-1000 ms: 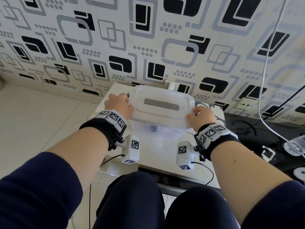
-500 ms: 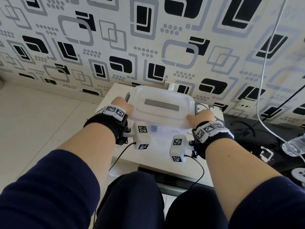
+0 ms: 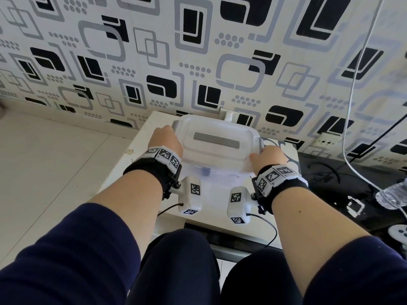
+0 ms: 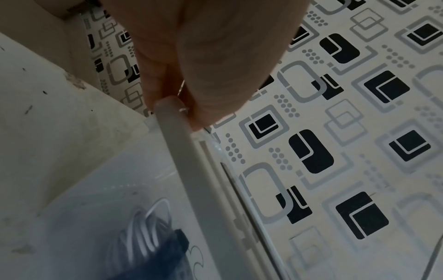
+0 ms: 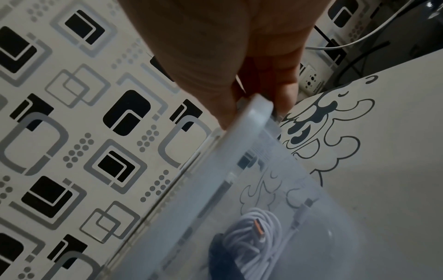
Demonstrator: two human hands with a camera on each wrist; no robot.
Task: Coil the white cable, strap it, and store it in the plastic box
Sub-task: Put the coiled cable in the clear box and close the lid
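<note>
A translucent plastic box (image 3: 220, 176) stands on the small white table (image 3: 134, 166), with its lid (image 3: 217, 140) on top. Through the wall I see the coiled white cable (image 5: 254, 227), bound by a dark strap (image 5: 220, 252); the same coil (image 4: 141, 233) shows in the left wrist view. My left hand (image 3: 165, 142) pinches the lid's left rim (image 4: 177, 132), thumb above and fingers below. At the right end, my right hand (image 3: 267, 157) grips the lid's rim (image 5: 257, 111) the same way.
The patterned wall stands close behind the box. A loose white cord (image 3: 352, 84) hangs down at the right over a black surface (image 3: 330, 183), near a wall socket (image 3: 328, 140) and a water bottle (image 3: 394, 194). A white plug (image 3: 229, 115) sits behind the box.
Both hands have stayed at the lid's two ends. The wrists dropped lower and turned inward, and the box sits a little farther back.
</note>
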